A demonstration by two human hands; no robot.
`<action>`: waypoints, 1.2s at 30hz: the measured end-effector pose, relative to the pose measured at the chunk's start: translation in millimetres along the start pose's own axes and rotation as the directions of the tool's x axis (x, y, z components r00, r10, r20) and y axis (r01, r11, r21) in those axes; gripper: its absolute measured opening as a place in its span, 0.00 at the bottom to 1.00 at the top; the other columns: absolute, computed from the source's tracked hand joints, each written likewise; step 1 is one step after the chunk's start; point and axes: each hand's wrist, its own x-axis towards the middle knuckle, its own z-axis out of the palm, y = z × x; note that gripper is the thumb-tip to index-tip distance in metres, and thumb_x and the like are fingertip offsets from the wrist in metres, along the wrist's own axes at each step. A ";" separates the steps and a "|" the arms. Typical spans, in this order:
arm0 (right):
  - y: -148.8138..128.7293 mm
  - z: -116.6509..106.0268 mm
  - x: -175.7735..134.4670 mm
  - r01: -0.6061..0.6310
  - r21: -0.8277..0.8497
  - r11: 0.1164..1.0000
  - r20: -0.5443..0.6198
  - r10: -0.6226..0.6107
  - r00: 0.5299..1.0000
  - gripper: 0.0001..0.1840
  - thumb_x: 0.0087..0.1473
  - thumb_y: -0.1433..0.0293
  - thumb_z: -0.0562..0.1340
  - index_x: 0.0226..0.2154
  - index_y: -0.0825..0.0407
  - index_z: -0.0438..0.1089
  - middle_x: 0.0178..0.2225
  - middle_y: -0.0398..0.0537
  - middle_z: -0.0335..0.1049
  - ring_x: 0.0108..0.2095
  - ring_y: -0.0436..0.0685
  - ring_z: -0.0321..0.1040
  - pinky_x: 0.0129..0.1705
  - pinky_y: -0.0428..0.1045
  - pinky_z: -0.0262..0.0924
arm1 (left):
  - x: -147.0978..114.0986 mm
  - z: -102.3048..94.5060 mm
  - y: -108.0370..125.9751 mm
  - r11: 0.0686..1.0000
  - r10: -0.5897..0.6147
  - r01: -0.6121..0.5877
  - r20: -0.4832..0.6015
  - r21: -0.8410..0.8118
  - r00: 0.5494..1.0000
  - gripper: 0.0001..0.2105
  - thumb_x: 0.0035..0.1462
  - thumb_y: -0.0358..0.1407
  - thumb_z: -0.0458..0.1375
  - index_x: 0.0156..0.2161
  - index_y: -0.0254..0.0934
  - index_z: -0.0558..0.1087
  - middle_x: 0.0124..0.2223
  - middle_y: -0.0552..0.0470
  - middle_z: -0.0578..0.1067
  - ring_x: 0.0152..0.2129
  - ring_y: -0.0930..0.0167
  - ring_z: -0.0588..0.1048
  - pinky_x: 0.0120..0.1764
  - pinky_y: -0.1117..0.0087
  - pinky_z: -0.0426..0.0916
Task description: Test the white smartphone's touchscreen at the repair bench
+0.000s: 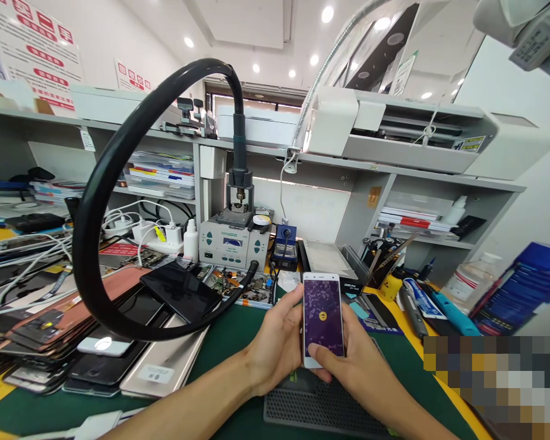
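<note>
A white smartphone (323,293) is held upright above the bench, its screen lit purple with a small round yellow icon in the middle. My left hand (275,342) wraps the phone's left edge, thumb along the side and fingers partly hidden behind it. From the right, my right hand (352,345) grips the lower part, its thumb resting on the bottom of the screen. Below both hands lies a dark perforated pad (321,406) on a green mat (231,373).
Stacked phones and phone parts (41,311) crowd the left side. A hot-air station (231,241) with a thick looping black hose (85,244) stands at the back. Tweezers (385,263), a bottle (470,278) and tubes are at right. A shelf carries a white machine (417,134).
</note>
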 end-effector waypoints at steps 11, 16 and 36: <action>-3.0 -6.2 0.3 0.011 0.079 0.997 0.090 -0.018 0.996 0.31 0.56 0.67 0.65 0.58 0.45 0.51 0.33 0.39 0.65 0.25 0.50 0.62 0.31 0.50 0.59 | 0.9 -1.9 0.3 1.000 0.005 -0.005 0.011 -0.018 1.000 0.32 0.63 0.59 0.45 0.50 0.33 0.75 0.40 0.39 0.77 0.36 0.61 0.76 0.35 0.62 0.73; -3.0 -7.6 2.6 0.053 0.160 0.986 0.134 -0.075 0.988 0.30 0.55 0.71 0.62 0.58 0.47 0.52 0.32 0.38 0.64 0.25 0.49 0.62 0.31 0.49 0.59 | 2.3 -4.7 0.5 0.999 0.004 -0.004 0.016 -0.046 1.000 0.33 0.63 0.60 0.45 0.51 0.33 0.75 0.40 0.39 0.77 0.35 0.61 0.76 0.34 0.63 0.73; -2.1 -16.1 4.8 0.018 0.170 0.985 0.131 -0.041 0.991 0.30 0.54 0.73 0.57 0.60 0.46 0.57 0.33 0.41 0.73 0.25 0.53 0.68 0.33 0.51 0.62 | 3.4 -7.6 2.6 0.999 0.001 0.000 0.022 -0.052 1.000 0.35 0.62 0.61 0.43 0.53 0.32 0.74 0.41 0.38 0.76 0.31 0.60 0.76 0.27 0.64 0.72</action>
